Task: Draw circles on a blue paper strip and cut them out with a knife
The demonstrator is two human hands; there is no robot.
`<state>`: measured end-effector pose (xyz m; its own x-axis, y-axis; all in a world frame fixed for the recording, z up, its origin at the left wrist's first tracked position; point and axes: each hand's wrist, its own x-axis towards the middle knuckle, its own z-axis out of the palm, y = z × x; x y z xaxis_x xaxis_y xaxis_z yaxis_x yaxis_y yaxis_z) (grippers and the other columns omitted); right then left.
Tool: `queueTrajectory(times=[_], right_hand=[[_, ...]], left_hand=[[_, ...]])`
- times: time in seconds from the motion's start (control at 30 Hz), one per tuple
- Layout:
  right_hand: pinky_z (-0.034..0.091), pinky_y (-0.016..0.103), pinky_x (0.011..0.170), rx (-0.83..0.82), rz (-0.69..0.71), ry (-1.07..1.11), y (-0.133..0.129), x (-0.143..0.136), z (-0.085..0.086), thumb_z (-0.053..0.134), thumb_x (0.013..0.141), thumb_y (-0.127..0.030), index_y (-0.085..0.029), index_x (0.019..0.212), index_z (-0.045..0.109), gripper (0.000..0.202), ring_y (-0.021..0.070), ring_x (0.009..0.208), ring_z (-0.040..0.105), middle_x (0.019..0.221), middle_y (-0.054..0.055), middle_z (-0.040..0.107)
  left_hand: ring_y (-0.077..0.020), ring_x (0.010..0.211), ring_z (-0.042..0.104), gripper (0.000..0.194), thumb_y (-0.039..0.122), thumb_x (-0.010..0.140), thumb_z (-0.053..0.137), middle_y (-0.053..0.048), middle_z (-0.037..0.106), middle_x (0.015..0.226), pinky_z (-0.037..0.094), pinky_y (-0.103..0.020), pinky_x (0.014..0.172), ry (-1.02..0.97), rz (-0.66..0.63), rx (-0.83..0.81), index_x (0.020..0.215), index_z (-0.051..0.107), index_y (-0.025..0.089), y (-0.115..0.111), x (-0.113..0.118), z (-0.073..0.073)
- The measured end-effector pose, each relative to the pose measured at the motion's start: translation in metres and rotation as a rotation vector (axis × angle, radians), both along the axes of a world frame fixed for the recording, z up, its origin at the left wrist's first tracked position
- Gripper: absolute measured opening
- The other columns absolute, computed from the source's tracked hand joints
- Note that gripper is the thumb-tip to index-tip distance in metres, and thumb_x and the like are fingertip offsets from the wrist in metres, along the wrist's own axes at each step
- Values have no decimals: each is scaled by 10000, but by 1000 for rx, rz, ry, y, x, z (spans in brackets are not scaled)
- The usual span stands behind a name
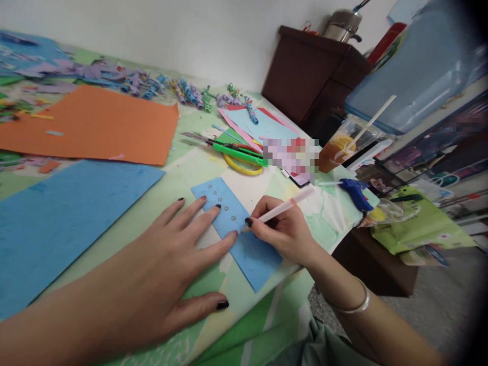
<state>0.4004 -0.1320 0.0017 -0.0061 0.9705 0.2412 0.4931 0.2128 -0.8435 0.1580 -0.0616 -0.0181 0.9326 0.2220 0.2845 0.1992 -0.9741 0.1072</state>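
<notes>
Our left hand (pixel 175 269) lies palm down, fingers spread, three tips on the blue card (pixel 263 256) on the counter (pixel 186 175). The card's long axis slants from beyond those fingers toward us, rightward. Our right hand (pixel 285 229) pinches the white pen (pixel 282 209), its tip just beside our left index finger, below the small circles (pixel 226 208).
</notes>
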Motion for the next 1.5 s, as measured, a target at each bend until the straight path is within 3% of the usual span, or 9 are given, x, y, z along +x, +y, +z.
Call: queueTrajectory(times=[0.13,0.27,0.8,0.93,1.07,1.37,1.5], right_hand=[[325,225,488,4,-15,-18,0,0,1,645,826,-232,-180,722,573,137,80,532,419,594,-36,535],[317,229,483,6,-29,-28,0,0,1,638,828,-237,-180,726,579,131,80,527,414,595,-35,538],[368,232,517,-16,-3,-10,0,1,0,666,855,-264,-175,759,603,145,93,562,473,629,-15,589],[332,225,485,-17,-13,-6,0,0,1,666,825,-240,-180,731,590,134,82,531,431,594,-30,559],[312,226,473,-8,-29,-11,0,0,2,651,821,-245,-180,717,581,142,77,517,408,581,-36,534],[351,225,498,-6,2,12,0,1,-1,666,862,-251,-171,765,609,137,87,560,467,639,-13,594],[344,217,494,6,19,18,0,2,0,678,842,-221,-168,742,602,136,80,550,461,624,-21,583]], left_hand=[[-447,1477,316,630,616,913,575,-164,461,1543,292,-678,1144,-18,66,-28,1476,489,346,-1,0,0],[-468,1453,352,650,617,911,568,-187,471,1529,328,-700,1109,-14,14,-4,1491,463,341,0,0,0],[-448,1473,323,621,625,909,575,-154,466,1544,295,-671,1147,-17,73,-35,1460,516,345,0,0,0],[-465,1447,364,673,655,902,566,-147,471,1544,348,-686,1102,0,-8,-7,1504,453,376,3,-1,0],[-440,1480,313,623,623,912,572,-151,465,1544,272,-658,1166,-25,77,-38,1463,513,338,-2,0,0],[-473,1464,328,645,631,915,554,-186,441,1552,321,-713,1108,-6,20,-22,1489,466,349,2,0,-2],[-450,1482,305,628,631,917,556,-165,436,1563,281,-685,1151,-19,59,-40,1471,495,341,-1,1,-1]])
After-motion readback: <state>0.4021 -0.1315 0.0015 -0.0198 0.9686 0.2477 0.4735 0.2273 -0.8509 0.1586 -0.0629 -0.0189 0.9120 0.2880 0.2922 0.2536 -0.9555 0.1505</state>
